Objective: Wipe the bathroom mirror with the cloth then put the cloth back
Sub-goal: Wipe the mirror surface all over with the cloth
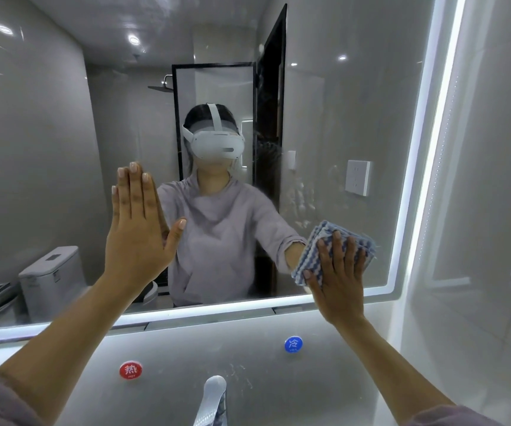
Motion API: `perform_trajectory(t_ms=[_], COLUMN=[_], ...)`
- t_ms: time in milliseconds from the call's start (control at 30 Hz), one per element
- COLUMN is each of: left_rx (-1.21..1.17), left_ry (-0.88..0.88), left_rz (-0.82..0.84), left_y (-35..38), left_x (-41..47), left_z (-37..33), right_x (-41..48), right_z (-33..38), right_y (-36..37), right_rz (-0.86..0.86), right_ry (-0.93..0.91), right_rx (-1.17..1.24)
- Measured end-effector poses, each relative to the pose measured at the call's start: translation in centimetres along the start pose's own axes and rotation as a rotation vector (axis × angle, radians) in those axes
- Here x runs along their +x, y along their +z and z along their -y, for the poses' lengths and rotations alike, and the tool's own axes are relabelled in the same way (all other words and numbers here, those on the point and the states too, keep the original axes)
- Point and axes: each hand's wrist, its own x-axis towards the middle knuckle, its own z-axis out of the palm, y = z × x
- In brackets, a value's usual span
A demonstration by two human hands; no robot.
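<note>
Wiping step: the flat-fingered right hand (337, 281) presses the folded striped cloth (311, 256) on the bathroom mirror (48, 149) at its lower right corner, the left hand (137, 232) braces flat and open on the glass, and the next move probably calls for a leftward sweep.

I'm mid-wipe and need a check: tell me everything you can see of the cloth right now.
The cloth is blue and white in a wavy woven pattern. It looks soft and is folded into several layers whose edges fan out at its upper corners. It lies flat against the mirror near the lower right corner, just above the lit bottom edge. The right hand presses on it with straight fingers, covering much of its middle. Nothing else touches it. I cannot tell whether it is wet.
</note>
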Motion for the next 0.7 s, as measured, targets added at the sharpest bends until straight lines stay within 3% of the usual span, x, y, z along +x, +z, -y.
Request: perform_trajectory(t_ms=[267,700], left_rx=[0.007,-0.018], left_ry=[0.006,-0.002], left_rz=[0.002,0.006], left_y=[0.2,0.7], left_x=[0.0,-0.1], left_z=[0.3,0.7], right_x=[5.6,12.9], right_z=[3.9,4.3], right_y=[-2.7,-5.9], right_rz=[-0.038,-0.107], right_ry=[0.034,0.007], right_rx=[0.044,-0.031])
